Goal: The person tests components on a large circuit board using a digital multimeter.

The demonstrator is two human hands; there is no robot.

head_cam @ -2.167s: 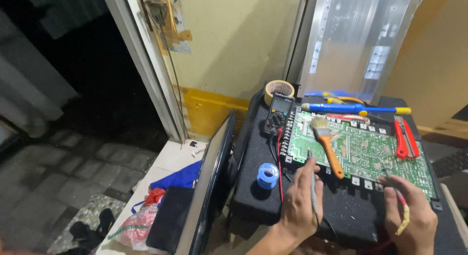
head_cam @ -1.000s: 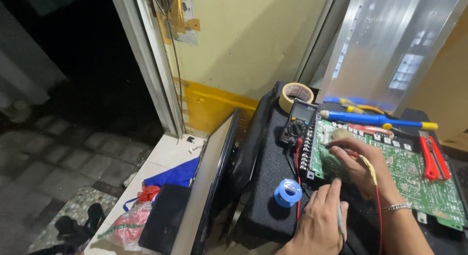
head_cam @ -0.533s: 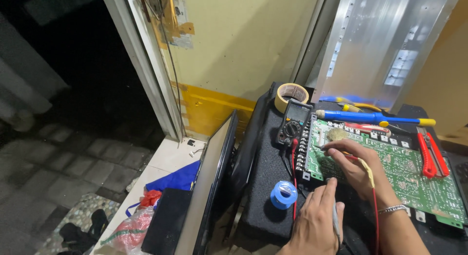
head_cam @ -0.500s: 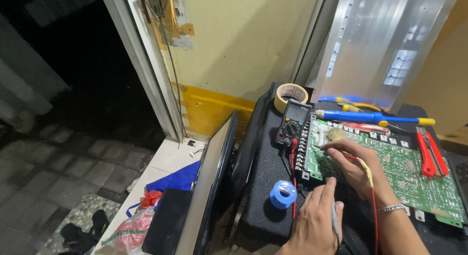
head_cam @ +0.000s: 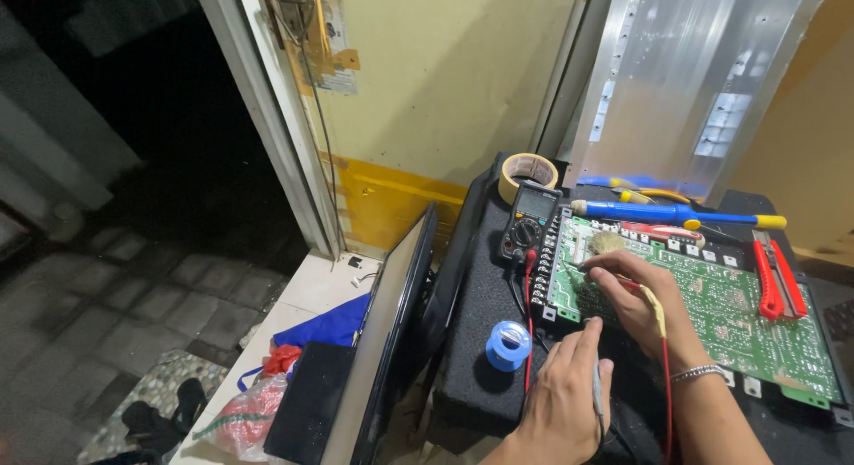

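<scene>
Pinching a probe [head_cam: 623,283], the right hand [head_cam: 636,296] touches the green board [head_cam: 729,305]; left hand [head_cam: 560,403] grips another.

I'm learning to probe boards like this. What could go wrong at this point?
1. The right hand presses the red probe among dense parts on the circuit board; a slip might bridge neighbouring contacts.
2. The leads trail past the blue tape roll to the multimeter; a tug could drag it.
3. The left hand rests its probe off the board, so its contact may be loose.

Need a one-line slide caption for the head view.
Right hand touches a red probe to the green circuit board; left hand rests below, multimeter alongside.
</scene>
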